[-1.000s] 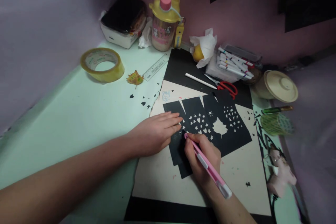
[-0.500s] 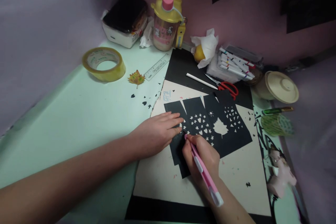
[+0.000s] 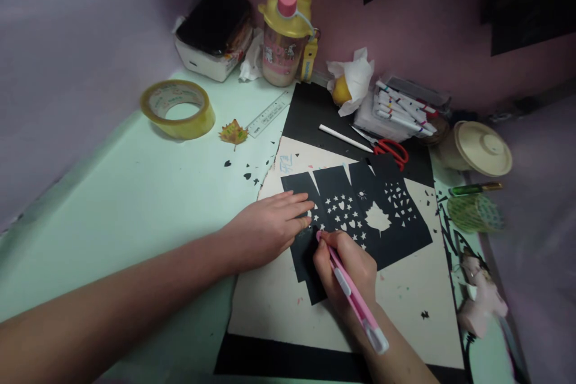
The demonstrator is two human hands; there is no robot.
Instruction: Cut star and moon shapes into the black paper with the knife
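My right hand [image 3: 348,267] grips a pink craft knife [image 3: 353,291] like a pen, its front end down on the black paper [image 3: 400,246]. The blade tip is too dark to make out. Shapes are cut through this paper: stars, hearts, a leaf and small triangles. My left hand [image 3: 270,228] lies flat with fingers stretched over the paper's left part, just left of the knife's tip, and holds nothing. Beneath the black paper is a pale board [image 3: 270,306].
Beyond the paper lie red-handled scissors [image 3: 392,153] and a white pen [image 3: 345,138]. A tape roll [image 3: 177,109], a dry leaf [image 3: 234,134] and a clear ruler [image 3: 269,114] are on the left. Behind stands a yellow-lidded bottle [image 3: 284,42]; rightward, a green tape roll [image 3: 474,213]. Black scraps are scattered about.
The knife's rear end has swung slightly to the right, while its front end stays at about the same spot. My left hand has not moved.
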